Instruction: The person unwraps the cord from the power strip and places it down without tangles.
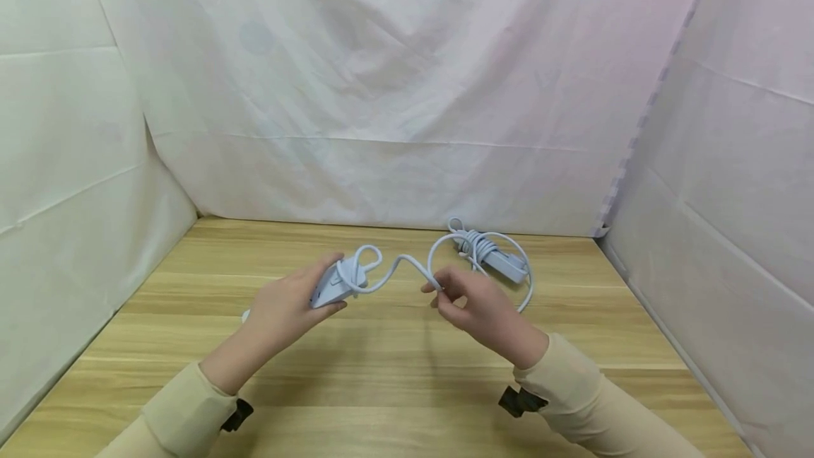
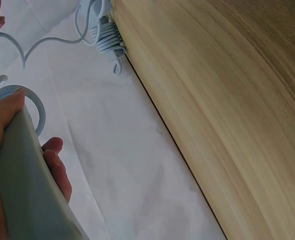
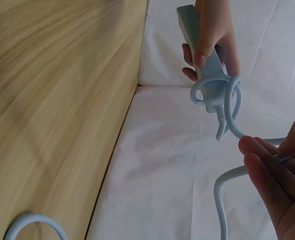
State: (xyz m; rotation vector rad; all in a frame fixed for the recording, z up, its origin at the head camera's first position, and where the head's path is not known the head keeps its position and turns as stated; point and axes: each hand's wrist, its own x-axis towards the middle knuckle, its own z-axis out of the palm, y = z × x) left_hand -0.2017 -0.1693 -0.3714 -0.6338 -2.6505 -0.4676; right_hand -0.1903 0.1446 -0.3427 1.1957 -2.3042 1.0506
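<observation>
My left hand (image 1: 280, 306) grips a long pale block (image 3: 190, 27), like a power strip, between thumb and fingers, tilted above the table. A thick pale cord (image 1: 407, 258) leaves its end and loops round that end. From there the cord sags and rises across to my right hand (image 1: 480, 309), which pinches it between thumb and fingertips. Beyond the right hand the cord curves toward a second pale block (image 1: 506, 266) on the table, with coils of cord (image 1: 473, 242) wound tightly round it. In the left wrist view the palm side of my left hand is partly hidden by the block.
The wood-grain table (image 1: 356, 401) is bounded by white cloth (image 1: 381, 90) at the back and on both sides. The coiled block lies close to the back edge. A small white edge (image 1: 245, 315) shows beside my left wrist. Dark straps (image 1: 237, 415) sit at both wrists.
</observation>
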